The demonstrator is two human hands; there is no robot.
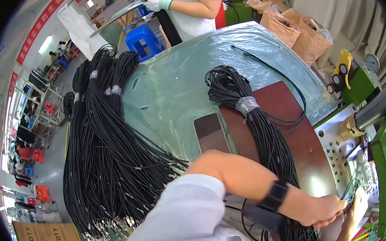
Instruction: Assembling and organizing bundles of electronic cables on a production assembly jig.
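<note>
My left arm crosses the view, a black band on its wrist. My left hand (324, 211) is closed, thumb and fingertips pinched together; what lies in the pinch is too small to make out. Close beside it is my right hand (356, 209), washed out by bright light at the machine's edge, its fingers not clear. A thin dark strand shows near the fingertips. Beneath my left forearm runs a bundle of black cables (271, 132), wrapped with clear film and lying over a reddish-brown board (292, 102). A dark phone-like slab (210, 132) lies beside the board.
Large bundles of black cables (101, 153) with metal ends hang over the table's left side. A green machine (381, 171) with a perforated metal plate (335, 136) stands right. Across the film-covered table (173, 86), a gloved person (185, 8) holds black cable. Paper sacks (281, 29) stand behind.
</note>
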